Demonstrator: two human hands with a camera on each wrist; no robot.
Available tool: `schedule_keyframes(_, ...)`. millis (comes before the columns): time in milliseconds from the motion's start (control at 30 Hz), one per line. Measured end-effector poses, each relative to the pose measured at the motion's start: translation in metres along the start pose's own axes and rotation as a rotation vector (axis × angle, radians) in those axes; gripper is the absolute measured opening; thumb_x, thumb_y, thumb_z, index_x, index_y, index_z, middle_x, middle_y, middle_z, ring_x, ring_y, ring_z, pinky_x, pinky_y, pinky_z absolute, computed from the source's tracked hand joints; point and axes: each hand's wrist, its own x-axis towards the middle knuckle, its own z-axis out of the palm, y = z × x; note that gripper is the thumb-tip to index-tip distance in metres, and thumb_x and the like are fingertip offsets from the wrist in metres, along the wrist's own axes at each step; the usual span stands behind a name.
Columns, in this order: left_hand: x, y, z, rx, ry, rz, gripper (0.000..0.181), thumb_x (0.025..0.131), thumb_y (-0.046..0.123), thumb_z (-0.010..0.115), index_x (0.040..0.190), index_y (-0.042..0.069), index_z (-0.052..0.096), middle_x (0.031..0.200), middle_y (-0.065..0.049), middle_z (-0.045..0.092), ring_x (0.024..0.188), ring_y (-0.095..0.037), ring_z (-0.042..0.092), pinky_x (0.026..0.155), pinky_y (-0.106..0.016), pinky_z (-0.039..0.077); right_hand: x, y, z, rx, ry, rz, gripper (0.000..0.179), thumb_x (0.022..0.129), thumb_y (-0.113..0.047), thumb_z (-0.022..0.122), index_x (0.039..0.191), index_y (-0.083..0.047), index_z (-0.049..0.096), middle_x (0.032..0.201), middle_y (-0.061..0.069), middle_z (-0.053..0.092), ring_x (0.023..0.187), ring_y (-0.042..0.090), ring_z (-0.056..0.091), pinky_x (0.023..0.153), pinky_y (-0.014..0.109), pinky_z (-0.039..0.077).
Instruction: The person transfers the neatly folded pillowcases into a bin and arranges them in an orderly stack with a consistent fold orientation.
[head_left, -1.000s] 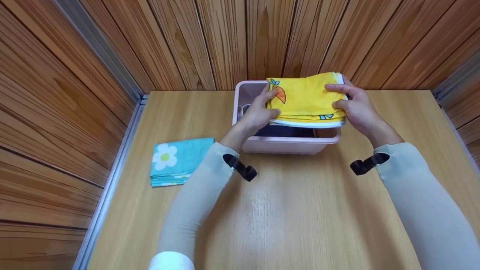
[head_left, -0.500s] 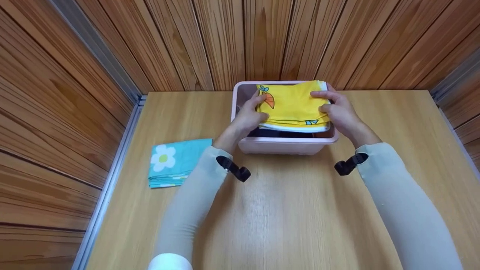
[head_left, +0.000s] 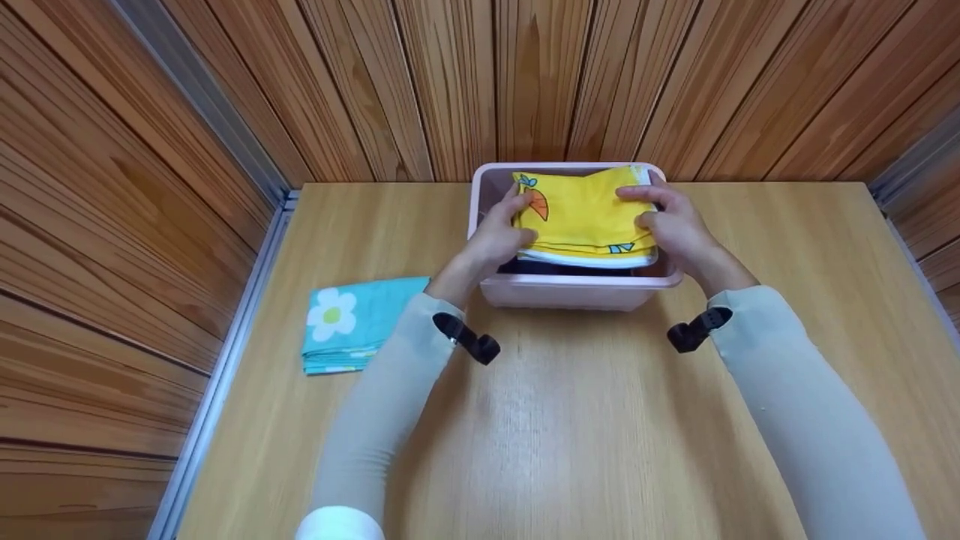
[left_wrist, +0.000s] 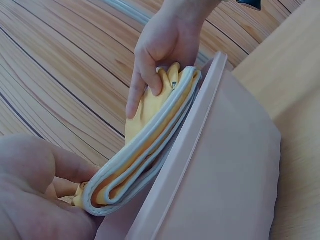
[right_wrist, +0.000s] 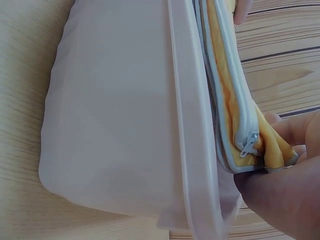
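In the head view a folded yellow zippered cloth cover (head_left: pixel 581 210), printed with an orange carrot, lies level in the mouth of a pale pink plastic bin (head_left: pixel 577 294). My left hand (head_left: pixel 495 234) grips its left end, thumb on top. The right hand (head_left: pixel 679 225) pinches the opposite end. White-edged layers of the cover (left_wrist: pixel 145 150) show beside the bin's rim in the left wrist view. A zipper pull (right_wrist: pixel 248 145) hangs at the corner near my right hand in the right wrist view. Whatever lies beneath the cover is mostly hidden; something dark shows at the front.
A folded turquoise cloth (head_left: pixel 360 319) with a white flower lies on the wooden table (head_left: pixel 570 420), left of the bin and partly behind my left forearm. Wood-plank walls (head_left: pixel 570 82) stand close behind the bin and at the left.
Both hands have brought the yellow cover left and lower, from above the bin's right part down into its opening. In the last half second it has barely moved. The turquoise cloth stays put.
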Motion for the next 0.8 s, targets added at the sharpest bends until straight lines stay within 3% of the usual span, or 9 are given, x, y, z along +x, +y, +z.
schedule_keyframes(167,0.001,0.002,-0.001,-0.002,-0.003,0.017,0.067,0.097,-0.008,0.055,0.158,0.011,0.036,0.172,0.005,0.004,0.156,-0.014,0.000,0.123,-0.025,0.007,0.000,-0.001,-0.001,-0.016,-0.015,-0.039,0.055,0.101,0.007,0.036,0.149,-0.013,0.053,0.170,-0.010,-0.015,0.156,0.024,-0.011,0.121,0.034,0.027)
schedule_keyframes(233,0.001,0.003,-0.001,-0.008,-0.003,0.014,0.067,0.097,-0.008,0.055,0.158,0.012,0.036,0.171,0.006,0.004,0.156,-0.014,0.000,0.123,-0.025,0.006,0.000,-0.002,0.000,-0.023,-0.015,-0.048,0.055,0.101,0.007,0.036,0.149,-0.013,0.053,0.170,-0.010,-0.015,0.155,0.025,-0.014,0.121,0.034,0.025)
schedule_keyframes(300,0.001,0.004,-0.002,-0.012,-0.002,0.010,0.067,0.097,-0.007,0.055,0.159,0.012,0.036,0.171,0.007,0.004,0.156,-0.014,0.000,0.123,-0.026,0.006,0.000,-0.002,0.000,-0.030,-0.018,-0.047,0.055,0.101,0.007,0.036,0.150,-0.014,0.053,0.170,-0.009,-0.015,0.156,0.025,-0.010,0.121,0.035,0.027)
schedule_keyframes(367,0.000,0.004,-0.001,-0.003,0.003,0.011,0.068,0.097,-0.007,0.055,0.159,0.012,0.035,0.172,0.006,0.003,0.156,-0.015,0.000,0.124,-0.027,0.006,-0.001,-0.003,0.000,-0.036,-0.018,-0.046,0.055,0.102,0.006,0.036,0.151,-0.014,0.051,0.171,-0.004,-0.009,0.156,0.027,0.005,0.119,0.037,0.031)
schedule_keyframes(500,-0.001,0.005,0.003,0.143,0.044,0.041,0.071,0.096,-0.004,0.058,0.161,0.010,0.030,0.172,-0.006,-0.001,0.157,-0.022,0.000,0.125,-0.035,0.008,-0.001,-0.004,0.002,-0.086,0.020,-0.074,0.055,0.101,0.001,0.041,0.154,-0.013,0.045,0.171,0.006,0.011,0.153,0.030,0.020,0.123,0.048,0.021)
schedule_keyframes(600,-0.001,0.007,0.008,0.302,0.089,0.049,0.071,0.098,0.006,0.062,0.161,0.011,0.030,0.171,-0.013,-0.003,0.157,-0.027,-0.003,0.126,-0.044,0.002,-0.001,-0.004,0.002,-0.149,0.070,-0.096,0.056,0.100,-0.003,0.046,0.155,-0.013,0.042,0.169,0.007,0.020,0.156,0.031,0.011,0.123,0.057,0.008)
schedule_keyframes(667,-0.002,0.008,0.012,0.370,0.106,0.035,0.069,0.099,0.015,0.064,0.161,0.015,0.032,0.171,-0.011,-0.002,0.157,-0.028,-0.004,0.125,-0.049,-0.003,-0.001,-0.003,0.002,-0.177,0.087,-0.104,0.057,0.100,-0.005,0.048,0.156,-0.014,0.042,0.169,0.006,0.021,0.156,0.032,0.008,0.123,0.060,0.007)
schedule_keyframes(800,-0.003,0.007,0.016,0.415,0.097,0.026,0.067,0.101,0.022,0.063,0.160,0.018,0.034,0.172,-0.008,-0.002,0.157,-0.027,-0.004,0.123,-0.052,-0.009,0.000,-0.002,0.002,-0.184,0.087,-0.094,0.057,0.100,-0.006,0.050,0.156,-0.015,0.042,0.169,0.006,0.020,0.156,0.033,0.008,0.122,0.060,0.009)
